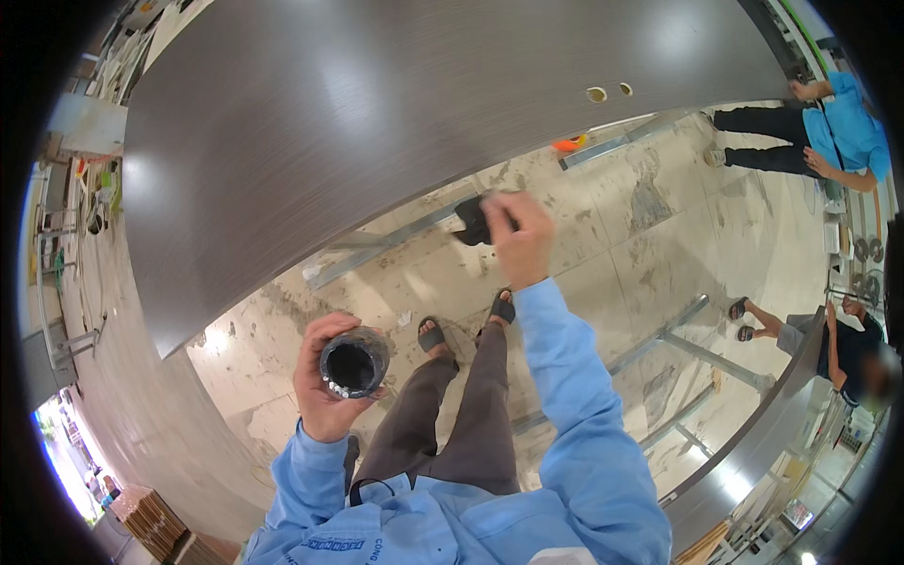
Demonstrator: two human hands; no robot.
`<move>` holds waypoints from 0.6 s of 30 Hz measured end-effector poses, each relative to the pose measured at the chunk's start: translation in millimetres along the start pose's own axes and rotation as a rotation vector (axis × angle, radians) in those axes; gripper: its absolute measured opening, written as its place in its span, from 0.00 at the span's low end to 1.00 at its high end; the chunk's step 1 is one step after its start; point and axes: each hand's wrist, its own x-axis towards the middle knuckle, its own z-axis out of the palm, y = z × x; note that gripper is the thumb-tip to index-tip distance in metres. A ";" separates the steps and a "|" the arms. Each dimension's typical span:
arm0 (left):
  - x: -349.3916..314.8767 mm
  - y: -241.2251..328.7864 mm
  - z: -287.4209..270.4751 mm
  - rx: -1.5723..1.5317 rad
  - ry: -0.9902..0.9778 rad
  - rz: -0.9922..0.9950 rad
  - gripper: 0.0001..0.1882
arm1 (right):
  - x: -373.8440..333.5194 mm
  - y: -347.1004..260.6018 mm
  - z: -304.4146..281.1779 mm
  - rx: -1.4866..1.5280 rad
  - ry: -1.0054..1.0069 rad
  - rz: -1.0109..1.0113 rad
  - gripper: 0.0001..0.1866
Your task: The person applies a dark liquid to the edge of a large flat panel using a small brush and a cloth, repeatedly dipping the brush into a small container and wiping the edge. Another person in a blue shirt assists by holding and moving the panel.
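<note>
My left hand (318, 391) is wrapped round a small dark open-topped can (376, 356), held upright at waist height. Its rim carries whitish flecks, and the inside looks black. Out in front, beneath the near edge of a large dark wood-grain panel (358, 122) in this view, my right hand (524, 237) pinches a black cloth-like piece (470, 224). That hand is slightly smeared by motion, and the exact kind of the black piece cannot be made out. Two small oval holes (596, 94) pierce the panel toward its right end.
Metal frame legs (395, 243) show below the panel. Behind me on the right stands another dark panel (753, 471) on a metal frame (720, 363). A person in blue (833, 137) stands at the far right, another person (847, 353) below. Stacked boards (155, 527) lie lower left.
</note>
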 end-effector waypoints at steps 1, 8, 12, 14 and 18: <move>-2.7 -0.3 3.4 0.003 0.013 -0.015 0.42 | 5.6 6.0 -6.5 -0.034 0.121 -0.053 0.06; -26.1 -4.4 0.4 -0.102 0.078 -0.078 0.42 | -26.0 -15.4 17.9 -0.019 -0.133 -0.033 0.05; -33.0 -2.8 0.5 -0.056 0.073 -0.067 0.42 | -14.3 -11.6 9.7 -0.063 0.037 0.036 0.05; -35.8 -1.2 3.4 -0.064 0.075 -0.079 0.42 | 1.0 -2.5 -3.1 -0.106 0.153 0.052 0.05; -42.2 0.3 15.7 -0.079 0.113 -0.101 0.43 | -11.1 1.3 -1.6 -0.084 0.031 0.039 0.06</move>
